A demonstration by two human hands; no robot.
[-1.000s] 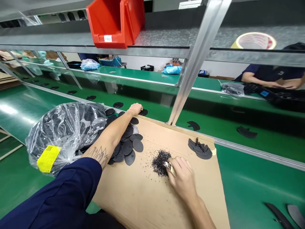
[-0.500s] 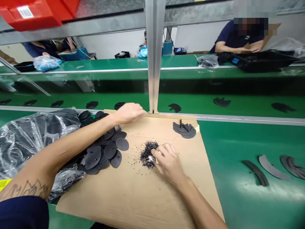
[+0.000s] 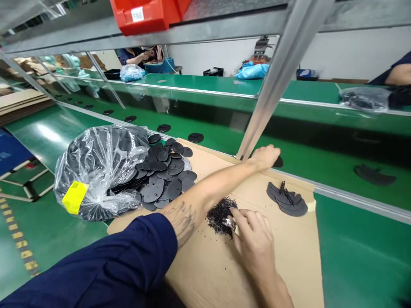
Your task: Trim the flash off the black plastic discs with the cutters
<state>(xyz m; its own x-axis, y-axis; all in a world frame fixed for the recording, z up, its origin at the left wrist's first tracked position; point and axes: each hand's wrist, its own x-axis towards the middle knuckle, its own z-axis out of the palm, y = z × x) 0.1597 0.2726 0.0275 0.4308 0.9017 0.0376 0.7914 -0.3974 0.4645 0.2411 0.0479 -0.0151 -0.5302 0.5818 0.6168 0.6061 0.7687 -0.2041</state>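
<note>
My left hand (image 3: pixel 266 156), fingers curled, reaches over the far edge of the cardboard (image 3: pixel 205 273) beside the metal post. A dark flat part (image 3: pixel 278 161) shows partly behind its fingertips on the green belt; whether the fingers grip anything is hidden. My right hand (image 3: pixel 255 233) is closed around small metal nippers (image 3: pixel 228 222), whose jaws lie over a heap of tiny black scraps (image 3: pixel 220 211). Right of that hand, a small stack of black curved parts (image 3: pixel 285 199) rests on the cardboard. Many black oval discs (image 3: pixel 173 190) are piled left of my forearm.
A clear plastic bag (image 3: pixel 102 158) of black discs with a yellow label lies at left. The metal post (image 3: pixel 272 77) rises beyond the cardboard. More black parts (image 3: pixel 374 174) lie along the belt. Overhead hangs a red bin (image 3: pixel 144 17). Co-workers sit across the line.
My view has turned left. My left arm has stretched forward and right, past the post's foot, to the belt. My right hand stays at the scraps with the nippers.
</note>
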